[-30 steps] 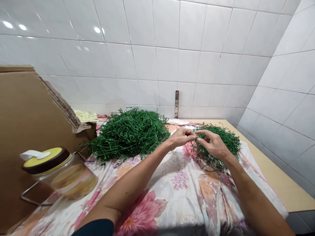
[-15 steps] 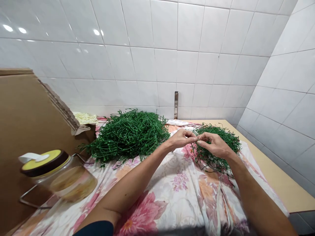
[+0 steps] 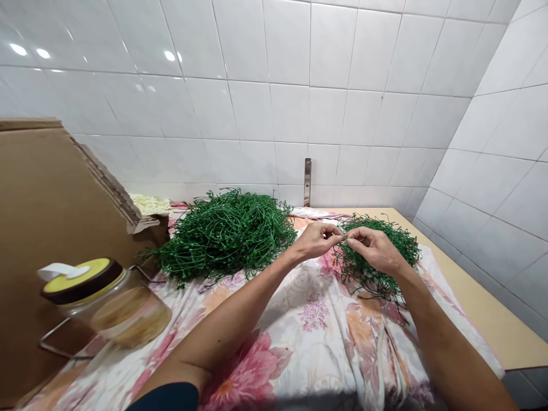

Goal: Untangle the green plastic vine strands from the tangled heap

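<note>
My left hand [image 3: 318, 240] and my right hand [image 3: 371, 248] meet fingertip to fingertip, thumbs and forefingers pinched. A small bit of green stem [image 3: 345, 238] shows between the fingertips; most of it is hidden. Behind and below my right hand lies the smaller heap of thin green plastic-looking stems [image 3: 387, 231], with small knobs along them. To the left of my left hand sits a larger heap of the same green stems [image 3: 231, 234]. Both heaps rest on a floral cloth [image 3: 314, 285].
At the left stands a clear jar [image 3: 128, 319] with a yellow and brown lid, holding some liquid. Beside it is a cardboard box [image 3: 38, 228], with pale cream pieces [image 3: 149, 204] behind. A metal strip [image 3: 307, 182] is against the tiled wall [image 3: 248, 108]. The bare table edge [image 3: 483, 308] shows at right.
My hands stay together at nearly the same spot. The fingertips have parted slightly, so a bit of green shows between them. The view has shifted very slightly.
</note>
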{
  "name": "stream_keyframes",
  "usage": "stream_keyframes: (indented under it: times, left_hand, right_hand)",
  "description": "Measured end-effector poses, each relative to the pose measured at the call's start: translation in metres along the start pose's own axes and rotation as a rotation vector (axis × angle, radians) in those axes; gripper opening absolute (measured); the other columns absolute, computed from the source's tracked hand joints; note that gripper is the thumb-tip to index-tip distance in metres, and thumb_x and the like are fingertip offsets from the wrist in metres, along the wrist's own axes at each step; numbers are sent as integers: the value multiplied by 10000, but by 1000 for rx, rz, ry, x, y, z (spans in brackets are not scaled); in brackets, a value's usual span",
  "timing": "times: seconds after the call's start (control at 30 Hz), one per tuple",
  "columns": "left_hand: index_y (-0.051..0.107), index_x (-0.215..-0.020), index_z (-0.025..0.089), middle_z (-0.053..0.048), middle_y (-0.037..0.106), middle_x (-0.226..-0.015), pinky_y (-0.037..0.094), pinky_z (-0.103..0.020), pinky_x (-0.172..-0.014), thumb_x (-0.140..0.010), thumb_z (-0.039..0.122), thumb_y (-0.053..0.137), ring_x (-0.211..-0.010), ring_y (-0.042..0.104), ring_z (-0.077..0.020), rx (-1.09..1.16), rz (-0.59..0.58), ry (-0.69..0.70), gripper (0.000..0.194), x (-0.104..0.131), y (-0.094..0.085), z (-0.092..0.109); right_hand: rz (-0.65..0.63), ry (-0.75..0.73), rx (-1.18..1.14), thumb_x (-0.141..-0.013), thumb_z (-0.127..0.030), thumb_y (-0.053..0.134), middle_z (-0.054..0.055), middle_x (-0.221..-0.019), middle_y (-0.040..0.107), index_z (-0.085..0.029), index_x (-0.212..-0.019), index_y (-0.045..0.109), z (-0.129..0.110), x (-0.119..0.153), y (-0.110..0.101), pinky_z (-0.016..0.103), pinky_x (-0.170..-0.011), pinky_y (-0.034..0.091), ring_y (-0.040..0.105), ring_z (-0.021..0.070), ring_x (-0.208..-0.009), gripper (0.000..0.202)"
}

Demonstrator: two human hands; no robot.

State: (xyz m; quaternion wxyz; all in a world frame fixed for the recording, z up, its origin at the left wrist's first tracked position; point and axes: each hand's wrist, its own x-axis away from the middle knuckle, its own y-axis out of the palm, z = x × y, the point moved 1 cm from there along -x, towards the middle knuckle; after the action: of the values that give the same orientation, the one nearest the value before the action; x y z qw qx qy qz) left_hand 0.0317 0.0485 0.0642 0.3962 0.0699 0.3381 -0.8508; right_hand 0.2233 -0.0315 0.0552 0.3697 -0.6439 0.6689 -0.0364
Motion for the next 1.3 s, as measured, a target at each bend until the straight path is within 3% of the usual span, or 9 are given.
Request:
stream_keyframes:
  times: [0.33, 0.57, 0.67, 0.8, 0.93, 1.1, 1.3]
  left_hand:
    - [683, -742, 131, -2, 592, -660, 349, -236, -596, -845, 302, 620, -614, 469, -111, -40, 112, -7, 209, 1, 7, 1]
    - [696, -842, 178, -49, 653, -756, 336, -275, -645, -878, 220, 564, -693, 538, -166, -450, 111, 108, 143, 7, 12, -3]
    - [684, -824, 170, -60, 658, -760, 334, -287, -656, -845, 163, 553, -696, 538, -173, -537, 186, 74, 133, 5, 8, -15]
    - [681, -728, 142, -35, 634, -678, 364, -266, -641, -849, 257, 601, -632, 524, -135, -252, 313, -134, 185, -1, -8, -36]
    - [705, -809, 111, -5, 599, -643, 334, -221, -520, -822, 372, 660, -519, 454, -80, 144, 192, -225, 264, -6, -10, -41]
    - [697, -932, 94, 8, 605, -634, 298, -180, -432, -791, 326, 699, -435, 430, -39, 369, 64, -246, 271, -5, 0, -29]
    - [669, -941, 94, -30, 670, -678, 346, -183, -445, -772, 298, 720, -450, 470, -45, 402, 34, -229, 270, -4, 3, -20]
  right_hand:
    - [128, -20, 120, -954, -458, 583, 38, -829, 702, -203, -888, 675, -5, 0, 14, 309, -696, 477, 618, 191, -754, 279]
    - [138, -176, 386, -953, -261, 555, 83, -964, 704, -225, -858, 635, 4, -1, 20, 410, -912, 465, 609, 264, -985, 130]
    - [108, -233, 385, -942, -213, 557, 81, -975, 704, -234, -835, 628, -4, 1, 22, 425, -950, 461, 602, 271, -1029, 131]
    - [205, -235, 298, -975, -286, 556, 76, -995, 716, -241, -892, 644, -17, 4, 18, 396, -926, 491, 639, 255, -997, 129]
    - [457, -103, 263, -985, -395, 565, 50, -846, 724, -228, -905, 651, -15, 6, 3, 339, -774, 517, 664, 211, -764, 204]
    - [672, -36, 353, -957, -446, 588, 74, -844, 751, -206, -953, 692, 0, 5, -18, 343, -756, 526, 687, 224, -741, 261]
    - [588, -55, 510, -939, -354, 583, 110, -948, 767, -180, -1042, 718, 22, 0, -25, 400, -822, 543, 706, 264, -832, 244]
